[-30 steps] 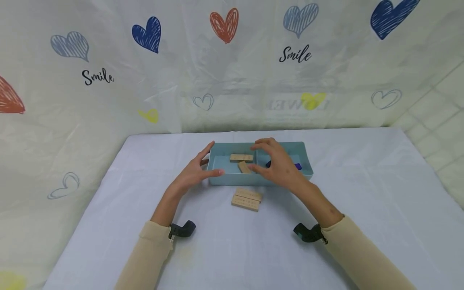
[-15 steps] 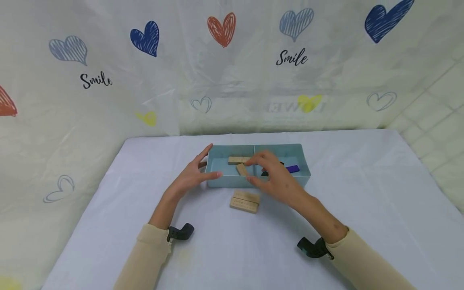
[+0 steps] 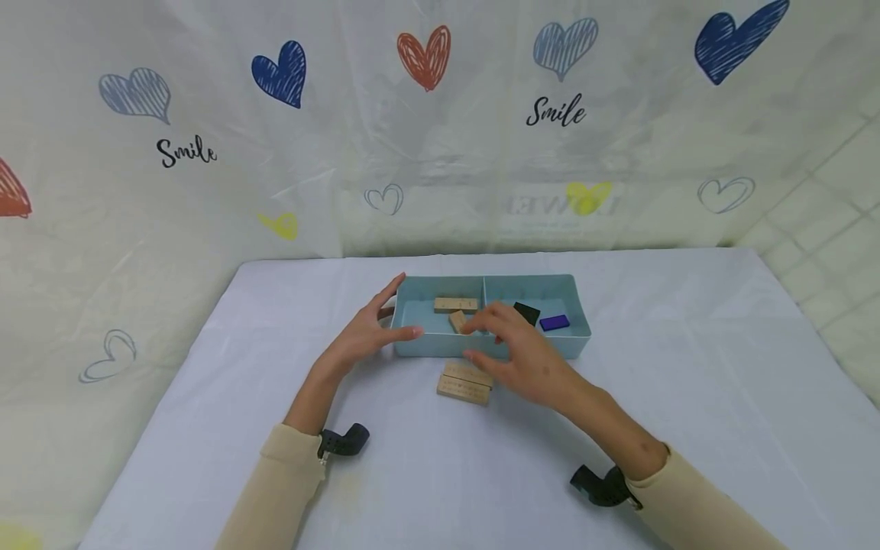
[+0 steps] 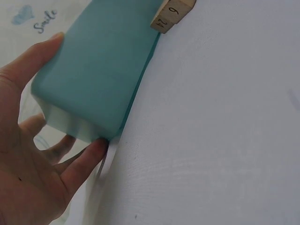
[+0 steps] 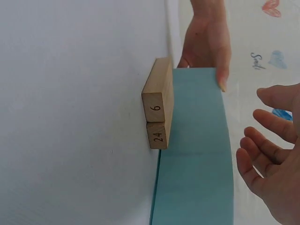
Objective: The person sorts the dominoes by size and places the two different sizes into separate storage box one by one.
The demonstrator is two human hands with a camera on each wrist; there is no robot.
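Note:
A light blue two-compartment box (image 3: pixel 426 347) stands on the table. My left hand (image 3: pixel 367 333) holds its left end, thumb at the front rim and fingers against the end wall, as the left wrist view also shows. Over the front wall near the divider hovers my right hand (image 3: pixel 522 359), fingers loosely bent and apart, with nothing between them in the right wrist view. Two wooden blocks (image 3: pixel 464 391) lie together before the box, their ends marked 6 and 24 (image 5: pixel 157 136). Inside the left compartment are a wooden block (image 3: pixel 455 305) and a tilted one (image 3: pixel 457 321), partly hidden by my right fingers.
The right compartment contains a black flat piece (image 3: pixel 527 312), partly covered by my right hand, and a purple block (image 3: pixel 554 323). A white cloth covers the table (image 3: pixel 385 489). Behind it hangs a pale sheet (image 3: pixel 481 153) printed with hearts.
My right hand has drawn back from over the divider toward the front of the box, uncovering the black and purple pieces. The left hand stays at the box's left end.

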